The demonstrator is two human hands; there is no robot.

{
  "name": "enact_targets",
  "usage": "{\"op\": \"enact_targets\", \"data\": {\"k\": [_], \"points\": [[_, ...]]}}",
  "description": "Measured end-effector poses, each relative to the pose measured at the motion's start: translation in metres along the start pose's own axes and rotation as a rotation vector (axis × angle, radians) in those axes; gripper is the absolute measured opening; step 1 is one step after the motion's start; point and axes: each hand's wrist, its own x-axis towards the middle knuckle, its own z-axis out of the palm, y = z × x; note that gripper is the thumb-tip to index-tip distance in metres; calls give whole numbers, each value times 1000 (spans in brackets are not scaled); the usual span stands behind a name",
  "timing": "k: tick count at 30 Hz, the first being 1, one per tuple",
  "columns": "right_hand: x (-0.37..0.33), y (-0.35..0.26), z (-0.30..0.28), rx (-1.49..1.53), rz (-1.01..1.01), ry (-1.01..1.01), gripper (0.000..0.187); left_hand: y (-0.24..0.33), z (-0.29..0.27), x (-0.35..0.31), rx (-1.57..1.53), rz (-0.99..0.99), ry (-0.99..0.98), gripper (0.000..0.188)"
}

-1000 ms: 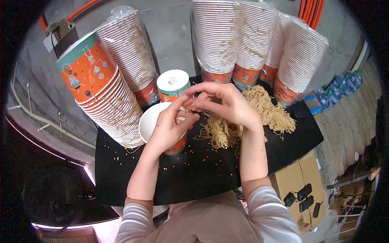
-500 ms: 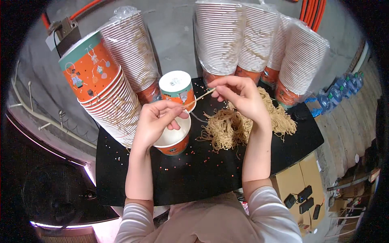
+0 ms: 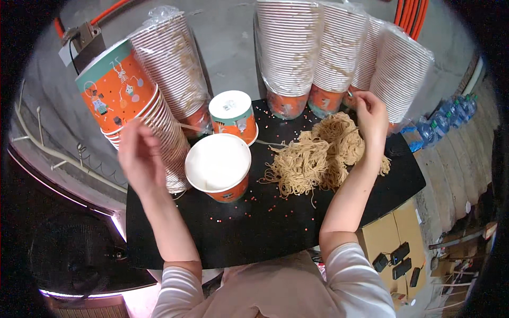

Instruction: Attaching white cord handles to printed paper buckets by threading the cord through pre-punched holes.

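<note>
My left hand point(image 3: 141, 159) is raised beside the tall stack of orange and green paper tubs point(image 3: 124, 87), its fingers smeared by motion. Beyond a loose heap of tan string point(image 3: 318, 156), my right hand point(image 3: 374, 114) has thumb and forefinger pinched together near the wrapped stacks; what lies between the fingertips is too small to make out. Between my arms a tub point(image 3: 218, 164) stands with its white inside facing up. Just behind it another tub point(image 3: 231, 114) rests upside down. Parts of a thin pale strand show to the left and right of the upturned one.
Plastic-wrapped tub stacks point(image 3: 289, 53) line the back of the black table point(image 3: 265, 238); another wrapped stack point(image 3: 169, 63) stands at the back left. Small pale and orange beads are scattered over the tabletop. Blue-tinted bottles point(image 3: 445, 122) and a cardboard box point(image 3: 395, 233) lie off to the right.
My hands have drawn widely apart, left hand leftward and right hand rightward. The strand held between them no longer shows there. The open tub's mouth is now uncovered.
</note>
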Motion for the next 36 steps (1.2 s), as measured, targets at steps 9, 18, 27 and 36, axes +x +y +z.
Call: {"op": "enact_targets", "data": {"k": [9,18,27,36], "points": [[-61,-146,10,794,-130,-508,25,14,52,-54,703,-292,-535,16],[-107,-173,57,948,-175,-857,21,3,56,-50,607,-378,-528,18],[-94,-179,44,707,-413,-593,14,-1,48,-42,541,-384,-553,21],[-83,-173,36,531,-510,-414,14,-22,49,-46,620,-385,-566,21]]}}
